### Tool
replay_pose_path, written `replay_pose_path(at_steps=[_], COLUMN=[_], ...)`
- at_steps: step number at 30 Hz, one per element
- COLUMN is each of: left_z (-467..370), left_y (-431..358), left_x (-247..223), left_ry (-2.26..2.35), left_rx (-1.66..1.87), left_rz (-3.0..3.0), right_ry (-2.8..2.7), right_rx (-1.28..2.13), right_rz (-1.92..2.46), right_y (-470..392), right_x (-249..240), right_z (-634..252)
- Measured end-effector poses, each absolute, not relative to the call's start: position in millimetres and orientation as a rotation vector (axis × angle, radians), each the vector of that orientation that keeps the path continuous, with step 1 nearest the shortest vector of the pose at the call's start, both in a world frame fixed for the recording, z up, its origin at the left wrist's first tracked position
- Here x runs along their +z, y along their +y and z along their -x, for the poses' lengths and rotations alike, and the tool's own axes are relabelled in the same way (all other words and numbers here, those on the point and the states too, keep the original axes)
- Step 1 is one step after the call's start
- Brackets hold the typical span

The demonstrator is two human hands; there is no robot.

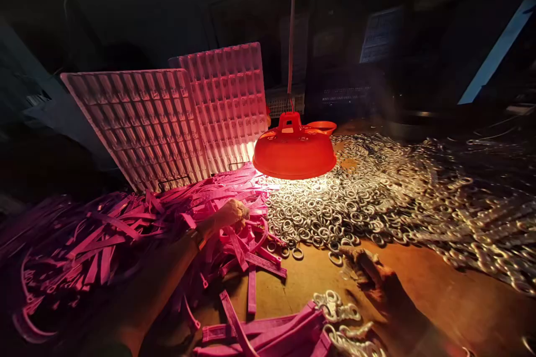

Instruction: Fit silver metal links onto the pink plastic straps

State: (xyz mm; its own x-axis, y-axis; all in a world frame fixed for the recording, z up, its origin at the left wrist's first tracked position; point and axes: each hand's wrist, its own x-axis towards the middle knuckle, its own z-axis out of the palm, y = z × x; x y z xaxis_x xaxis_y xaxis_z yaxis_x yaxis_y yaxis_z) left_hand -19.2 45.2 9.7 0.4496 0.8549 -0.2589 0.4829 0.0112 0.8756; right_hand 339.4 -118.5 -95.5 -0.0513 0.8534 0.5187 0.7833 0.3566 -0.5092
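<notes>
My left hand [228, 215] reaches over the heap of pink straps [121, 223], its fingers curled down among them; what they grip, if anything, is too small to tell. To the right, my right hand [366, 269] is low over the brown table [301, 279], with its fingertips beside a metal ring [335, 258] at the edge of the pile of metal rings [326, 217]. Its fingers are bent and partly in shadow. Between my arms, at the front, lies a bunch of pink straps [276, 332] with metal ring pieces [337, 307] at their right ends.
A red lamp [294, 148] hangs low over the middle of the piles. Two ribbed panels [138, 122] lean upright behind the straps at the left. Metal chain pieces [473, 217] spread across the right. An orange bowl [322, 126] sits behind the lamp.
</notes>
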Motion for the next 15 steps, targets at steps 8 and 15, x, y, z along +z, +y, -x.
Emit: replay_pose_path(at_steps=[8, 15], left_z=[-14, -63], left_y=[-23, -89], left_x=[9, -60], left_ry=[1.231, 1.119], left_rx=[0.616, 0.491], left_rz=[-1.498, -1.237], right_ry=[-1.675, -1.454], right_rx=[0.469, 0.985], right_rz=[1.296, 1.168], right_y=[-102, -95], right_x=[-69, -62], right_z=[-282, -209])
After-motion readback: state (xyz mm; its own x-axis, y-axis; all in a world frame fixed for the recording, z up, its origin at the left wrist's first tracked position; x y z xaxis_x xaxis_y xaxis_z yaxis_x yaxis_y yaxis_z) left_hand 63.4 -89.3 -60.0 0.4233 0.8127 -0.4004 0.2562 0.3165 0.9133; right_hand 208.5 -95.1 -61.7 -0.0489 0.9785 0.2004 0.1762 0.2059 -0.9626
